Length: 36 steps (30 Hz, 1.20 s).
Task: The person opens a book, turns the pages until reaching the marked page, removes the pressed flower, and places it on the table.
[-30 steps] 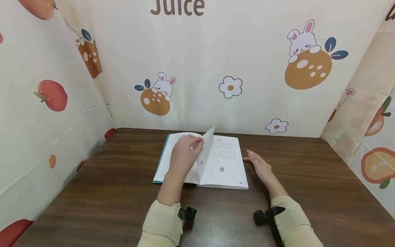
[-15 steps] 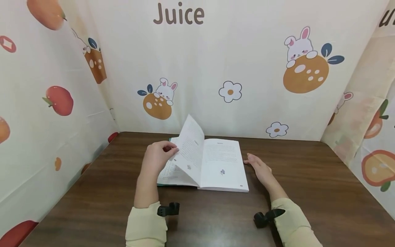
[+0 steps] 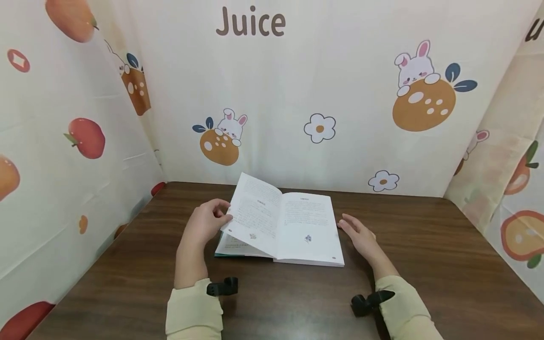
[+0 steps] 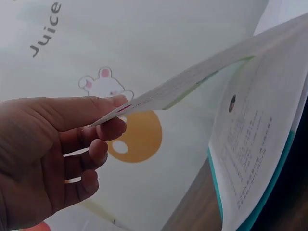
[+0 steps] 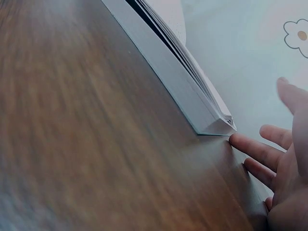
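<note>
An open book (image 3: 312, 226) with a teal cover lies on the wooden table. My left hand (image 3: 206, 221) pinches the outer edge of a single page (image 3: 255, 212) between thumb and index finger. In the left wrist view that page (image 4: 192, 77) bows up above the left part of the book (image 4: 250, 139), whose teal cover edge shows. My right hand (image 3: 358, 236) lies beside the book's right edge with its fingers extended. In the right wrist view, a fingertip of the right hand (image 5: 274, 159) is at the corner of the thick page block (image 5: 168, 72).
The dark wooden table (image 3: 127, 278) extends around the book. A white curtain (image 3: 272, 85) printed with rabbits, fruit and flowers stands behind it and along both sides. Black wrist cameras (image 3: 223, 286) sit on both cuffs.
My left hand has moved left, carrying the page from upright over the middle across to the left side, where it now lies lower. My right hand has stayed nearly still.
</note>
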{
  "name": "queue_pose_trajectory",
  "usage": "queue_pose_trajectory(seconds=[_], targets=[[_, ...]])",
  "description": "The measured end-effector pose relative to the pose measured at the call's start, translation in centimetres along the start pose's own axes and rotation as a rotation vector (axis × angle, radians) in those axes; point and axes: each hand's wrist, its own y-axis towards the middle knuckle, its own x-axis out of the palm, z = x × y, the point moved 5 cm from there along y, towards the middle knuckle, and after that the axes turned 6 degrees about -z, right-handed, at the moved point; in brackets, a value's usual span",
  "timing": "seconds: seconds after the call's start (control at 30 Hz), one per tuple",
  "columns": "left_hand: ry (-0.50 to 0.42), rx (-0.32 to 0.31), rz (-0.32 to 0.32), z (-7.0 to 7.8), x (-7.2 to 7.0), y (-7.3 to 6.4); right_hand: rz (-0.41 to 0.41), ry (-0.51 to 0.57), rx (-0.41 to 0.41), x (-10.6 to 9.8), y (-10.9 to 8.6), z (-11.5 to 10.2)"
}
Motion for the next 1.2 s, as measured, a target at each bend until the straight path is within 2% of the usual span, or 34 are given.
queue_pose_trajectory(seconds=[0.1,0.3,0.6,0.9,1.2], targets=[[0.004,-0.038,-0.032,-1.0,0.2,0.2,-0.003,-0.003,0.022,0.1,-0.1,0.3],[0.014,-0.111,-0.097,-3.0,0.7,0.6,0.003,-0.010,0.005,0.1,-0.1,0.4],[-0.007,-0.172,-0.160,-5.7,2.5,1.5,0.002,-0.023,-0.012,0.3,0.0,0.6],[-0.017,-0.204,-0.193,-7.2,4.4,2.0,0.007,-0.029,-0.039,0.2,-0.1,0.7],[-0.018,-0.207,-0.193,-7.5,4.9,2.0,0.005,-0.025,-0.044,0.3,-0.1,0.6]])
